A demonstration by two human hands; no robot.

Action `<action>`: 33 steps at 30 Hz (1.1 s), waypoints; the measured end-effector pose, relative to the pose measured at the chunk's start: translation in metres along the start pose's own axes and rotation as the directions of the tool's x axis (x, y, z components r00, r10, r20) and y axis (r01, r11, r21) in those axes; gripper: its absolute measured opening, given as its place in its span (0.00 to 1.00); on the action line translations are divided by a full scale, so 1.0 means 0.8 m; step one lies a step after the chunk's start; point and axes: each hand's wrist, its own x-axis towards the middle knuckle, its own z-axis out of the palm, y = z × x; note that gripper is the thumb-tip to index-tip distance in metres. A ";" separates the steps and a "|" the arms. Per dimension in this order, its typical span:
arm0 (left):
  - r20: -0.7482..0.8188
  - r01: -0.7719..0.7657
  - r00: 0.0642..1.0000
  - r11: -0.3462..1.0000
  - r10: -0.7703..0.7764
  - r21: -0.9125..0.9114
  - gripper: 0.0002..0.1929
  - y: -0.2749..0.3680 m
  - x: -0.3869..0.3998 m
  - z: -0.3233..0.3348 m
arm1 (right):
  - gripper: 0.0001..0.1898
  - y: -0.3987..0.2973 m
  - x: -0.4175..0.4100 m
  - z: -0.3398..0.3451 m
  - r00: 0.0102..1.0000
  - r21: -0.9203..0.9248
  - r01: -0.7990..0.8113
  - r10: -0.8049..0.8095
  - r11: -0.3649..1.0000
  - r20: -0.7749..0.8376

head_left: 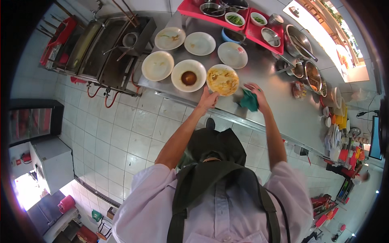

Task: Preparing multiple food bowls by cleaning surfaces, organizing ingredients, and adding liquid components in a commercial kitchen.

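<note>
My left hand (pixel 209 98) grips the near rim of a white bowl with yellowish food (pixel 222 80) at the front of the stainless steel table (pixel 273 112). My right hand (pixel 256 92) holds a green cloth (pixel 249 100) on the table, just right of that bowl. Left of the bowl stands a white bowl with dark brown sauce (pixel 188 76), and beyond it a whitish bowl with traces of liquid (pixel 158 66). Behind these are more white bowls, one with green and brown scraps (pixel 170 38), one nearly bare (pixel 200 43) and one with a red mark (pixel 232 55).
Red trays (pixel 264 38) with small bowls stand at the back. Steel bowls (pixel 313 76) with utensils line the table's far right side. A cooking station (pixel 100 51) with metal basins stands to the left. Pale floor tiles (pixel 146 121) lie along the table's near edge.
</note>
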 end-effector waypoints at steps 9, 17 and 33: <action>0.063 -0.198 0.978 0.979 0.201 -0.047 0.40 -0.007 0.022 0.109 | 0.33 -0.044 0.022 -0.083 0.943 0.032 -0.261 0.248 0.965 0.222; 0.346 0.038 0.927 0.956 -0.142 0.292 0.34 -0.005 0.038 0.130 | 0.25 -0.090 -0.024 -0.240 0.988 -0.157 -0.114 0.096 0.981 -0.119; -0.332 0.232 0.925 0.966 -0.183 0.112 0.25 0.005 -0.037 -0.141 | 0.28 0.101 -0.087 0.033 0.772 -0.680 -0.082 -0.385 0.728 -0.506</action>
